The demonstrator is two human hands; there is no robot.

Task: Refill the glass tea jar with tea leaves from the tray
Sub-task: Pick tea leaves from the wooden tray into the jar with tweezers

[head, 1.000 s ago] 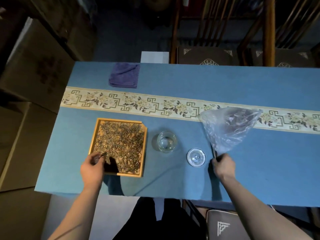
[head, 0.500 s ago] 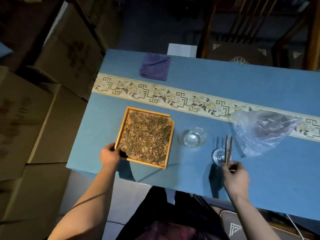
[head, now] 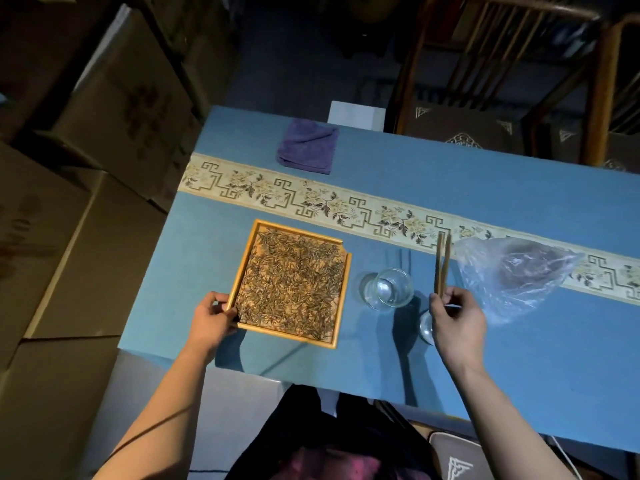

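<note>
So the glass tea jar [head: 387, 289] sits open and empty on the bench [head: 519, 358], just right of the tray [head: 341, 296].

Tray's covered in loose tea leaves [head: 292, 285]. Left hand [head: 211, 322] has its grip closed on the tray's near-left corner; right hand [head: 455, 322] pinches wooden tongs [head: 442, 268], tips slightly apart, holding nothing. I'd take small pinches and release low inside the jar mouth.

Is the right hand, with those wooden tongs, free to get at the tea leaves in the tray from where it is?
Probably yes. The right hand holds the wooden tongs raised just right of the glass jar, which stands between them and the tray. Passing over the jar should work; the left hand grips only the tray's near-left corner.
</note>
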